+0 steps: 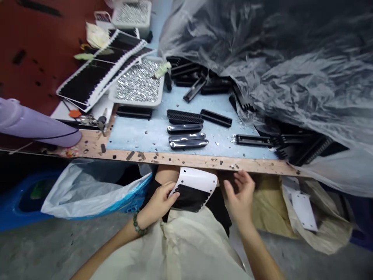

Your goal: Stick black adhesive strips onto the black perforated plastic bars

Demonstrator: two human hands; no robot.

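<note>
My left hand [159,203], with a green bead bracelet on the wrist, grips the left edge of a curved black-and-white sheet [201,177], thumb on its face. Small dark holes dot the sheet's white band, and it rests on my lap just below the table edge. To the right of the sheet, my right hand [241,194] is raised with thumb and fingers apart, holding nothing. On the table ahead lie shiny black handle-like pieces [189,144], a textured black piece [184,116] and a slotted black piece [216,118].
White trays of small silver parts [138,83] stand at the back left beside black sheets with white edges [99,70]. A purple bottle [37,122] is at the left. Clear plastic [291,77] covers black pieces at the right. Open bags [96,190] flank my lap.
</note>
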